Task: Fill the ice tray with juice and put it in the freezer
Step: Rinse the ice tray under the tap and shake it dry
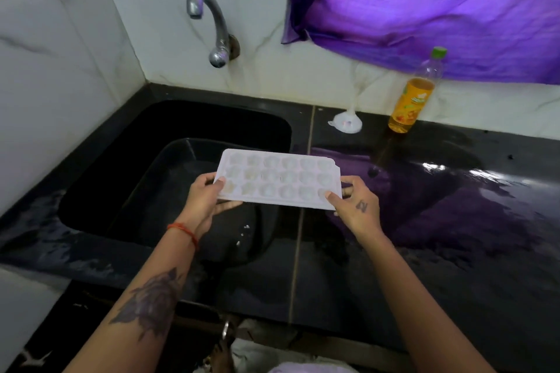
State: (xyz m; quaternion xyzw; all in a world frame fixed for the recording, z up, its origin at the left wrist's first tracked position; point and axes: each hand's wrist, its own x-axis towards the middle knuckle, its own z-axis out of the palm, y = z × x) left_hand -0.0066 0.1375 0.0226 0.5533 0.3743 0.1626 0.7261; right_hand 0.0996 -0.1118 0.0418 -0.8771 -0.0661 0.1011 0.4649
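A white ice tray [277, 177] with several rounded cells is held level in the air above the right edge of the black sink. My left hand [206, 200] grips its left short end, thumb on top. My right hand [356, 206] grips its right short end the same way. The cells look pale; I cannot tell whether they hold liquid. A juice bottle [412, 100] with a green cap and an orange label stands upright on the counter at the back right, about half full of amber juice, well apart from both hands.
A black sink [127, 179] fills the left of the dark, glossy counter [454, 236]. A chrome tap [212, 24] juts from the white tiled wall above it. A white plastic piece [347, 123] lies by the wall. Purple cloth [439, 3] hangs at the upper right.
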